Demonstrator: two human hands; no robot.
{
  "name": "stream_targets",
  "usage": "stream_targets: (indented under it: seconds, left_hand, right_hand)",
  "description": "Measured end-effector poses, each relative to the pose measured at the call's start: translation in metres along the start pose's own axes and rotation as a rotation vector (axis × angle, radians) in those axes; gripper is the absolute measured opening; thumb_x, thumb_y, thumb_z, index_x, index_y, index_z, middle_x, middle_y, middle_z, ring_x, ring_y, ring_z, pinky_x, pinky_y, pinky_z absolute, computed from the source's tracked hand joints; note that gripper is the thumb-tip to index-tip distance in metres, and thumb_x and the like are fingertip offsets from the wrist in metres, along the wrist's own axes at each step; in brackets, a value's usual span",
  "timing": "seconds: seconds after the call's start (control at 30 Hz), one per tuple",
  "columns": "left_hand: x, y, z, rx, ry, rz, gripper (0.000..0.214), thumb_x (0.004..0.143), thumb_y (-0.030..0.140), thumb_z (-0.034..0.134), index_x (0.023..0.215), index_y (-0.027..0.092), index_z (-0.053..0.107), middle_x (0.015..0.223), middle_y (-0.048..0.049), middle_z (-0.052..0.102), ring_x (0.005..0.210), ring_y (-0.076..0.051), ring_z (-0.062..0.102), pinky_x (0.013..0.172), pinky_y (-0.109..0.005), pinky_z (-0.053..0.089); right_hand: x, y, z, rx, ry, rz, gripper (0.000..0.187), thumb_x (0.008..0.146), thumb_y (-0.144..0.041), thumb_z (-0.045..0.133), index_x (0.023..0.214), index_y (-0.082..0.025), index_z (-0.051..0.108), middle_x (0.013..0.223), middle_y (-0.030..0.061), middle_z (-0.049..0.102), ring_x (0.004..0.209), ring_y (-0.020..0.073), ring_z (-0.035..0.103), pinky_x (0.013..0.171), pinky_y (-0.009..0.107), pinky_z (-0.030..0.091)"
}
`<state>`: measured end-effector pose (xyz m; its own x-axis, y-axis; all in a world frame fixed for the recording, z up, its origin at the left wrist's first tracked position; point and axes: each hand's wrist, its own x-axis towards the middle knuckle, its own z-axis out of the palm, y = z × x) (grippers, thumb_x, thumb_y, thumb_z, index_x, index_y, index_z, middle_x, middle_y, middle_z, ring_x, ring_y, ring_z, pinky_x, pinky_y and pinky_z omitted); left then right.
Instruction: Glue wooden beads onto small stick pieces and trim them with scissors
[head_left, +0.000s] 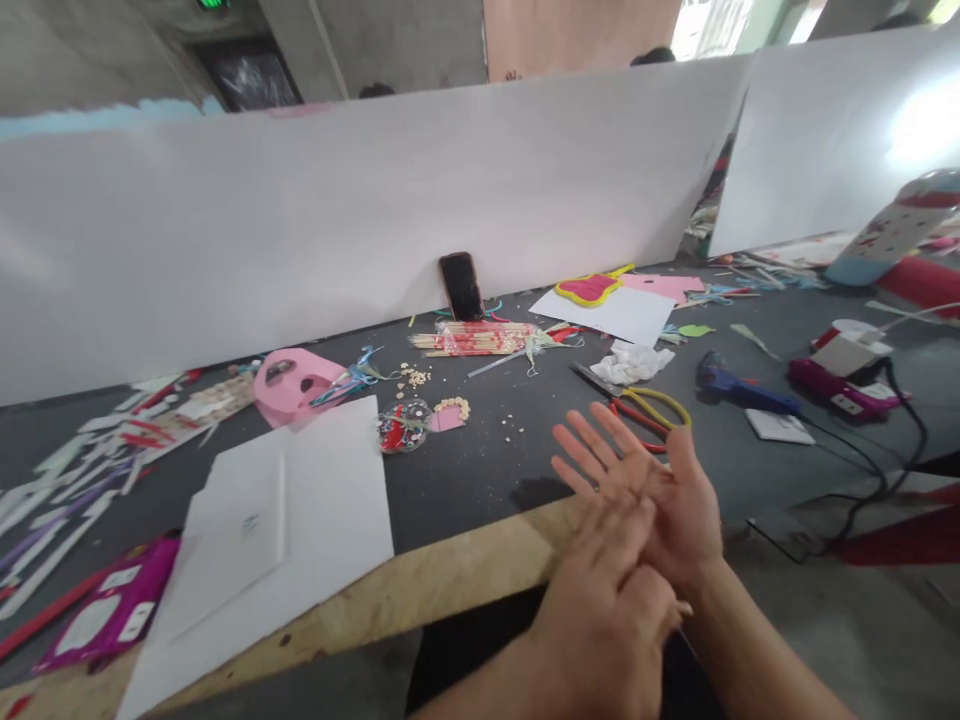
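At the edge of the dark surface [450, 490], the left hand [611, 590] crosses over the upturned right hand [686, 510], fingers on its palm; whether they grasp anything cannot be told. The right fingers are straight and released. Two purple packs [124, 600] bear labels too blurred to read. One pair of scissors [616, 393] lies just beyond the right hand. One phone [461, 287] stands farther back.

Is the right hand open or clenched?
Open: the right hand is palm up, fingers extended, thumb out, with the left hand over its palm.
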<state>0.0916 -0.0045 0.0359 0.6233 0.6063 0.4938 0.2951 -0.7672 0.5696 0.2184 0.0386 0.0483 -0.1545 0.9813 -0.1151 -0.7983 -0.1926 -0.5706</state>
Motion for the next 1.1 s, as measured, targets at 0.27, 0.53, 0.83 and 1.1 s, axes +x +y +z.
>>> stream_targets:
  seconds: [0.27,0.53,0.83,1.1]
  left_hand:
    - [-0.011,-0.01,-0.039,-0.303,0.137,-0.31,0.016,0.089,0.019,0.05,0.089,0.019,0.065,0.098,-0.0065,0.065,0.094,-0.015,0.063,0.083,-0.024,0.049]
    - [-0.035,-0.049,-0.057,-0.306,0.38,-0.564,0.022,0.093,0.025,0.042,0.105,0.022,0.06,0.108,-0.0064,0.058,0.077,-0.012,0.064,0.068,-0.027,0.054]
    - [-0.024,-0.076,-0.08,0.198,0.419,-0.521,0.016,0.087,0.027,0.054,0.091,0.026,0.07,0.113,-0.0052,0.056,0.111,-0.022,0.052,0.097,-0.043,0.043]
    - [-0.009,-0.094,-0.085,0.449,0.44,-0.287,0.015,0.087,0.02,0.054,0.092,0.023,0.068,0.114,-0.0066,0.057,0.116,-0.023,0.046,0.102,-0.046,0.037]
  right_hand:
    - [0.007,-0.008,-0.009,0.036,0.037,-0.024,0.056,0.083,-0.067,0.037,0.112,-0.025,0.061,0.129,0.0075,0.058,0.124,0.0218,0.047,0.107,0.041,0.031]
    - [0.003,-0.016,-0.023,-0.397,0.178,-0.396,0.051,0.085,-0.057,0.049,0.048,-0.022,0.045,0.037,-0.0096,0.033,0.039,0.008,0.044,0.102,0.046,0.038]
    - [0.002,-0.006,-0.007,-0.196,0.066,-0.088,0.054,0.08,-0.067,0.046,0.122,-0.034,0.049,0.138,0.0045,0.048,0.125,0.0243,0.046,0.107,0.047,0.031]
    - [0.005,0.002,-0.002,-0.047,0.0,0.075,0.041,0.085,-0.052,0.049,0.12,-0.03,0.054,0.137,0.0053,0.05,0.124,0.025,0.047,0.11,0.046,0.027]
